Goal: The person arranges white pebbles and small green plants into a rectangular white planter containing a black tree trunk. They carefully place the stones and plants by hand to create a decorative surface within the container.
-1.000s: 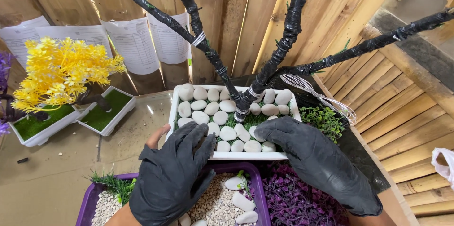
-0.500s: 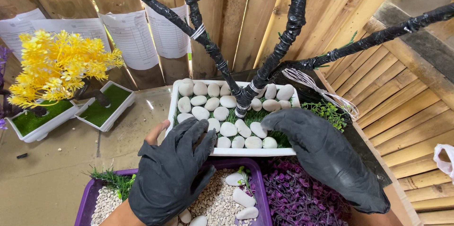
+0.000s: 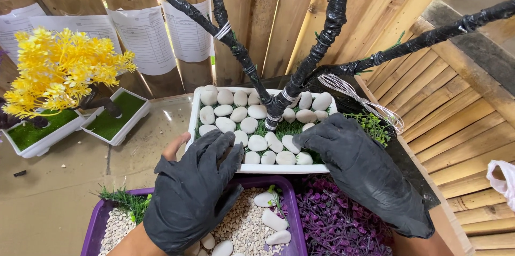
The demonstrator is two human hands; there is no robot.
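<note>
At far left, a yellow plant (image 3: 61, 68) in a white pot, near the table (image 3: 48, 208) edge. Centre: white tray (image 3: 279, 168) of pebbles (image 3: 257, 142) and black branches (image 3: 279, 103), left hand (image 3: 196, 191) spread open, flat on its near-left edge, gripping nothing. Right hand (image 3: 365, 170), open, fingers on pebbles at the near-right corner; purple tray (image 3: 94, 232) below.

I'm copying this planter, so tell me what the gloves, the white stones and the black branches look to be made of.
Gloves: on the left hand and right hand, thin black rubber or nitrile by the look, matte and creased.
White stones: smooth, rounded pebbles with a dull sheen; real stone or cast, unclear.
Black branches: seemingly wrapped in glossy black tape, with spiral ridges and wire ties.
</note>
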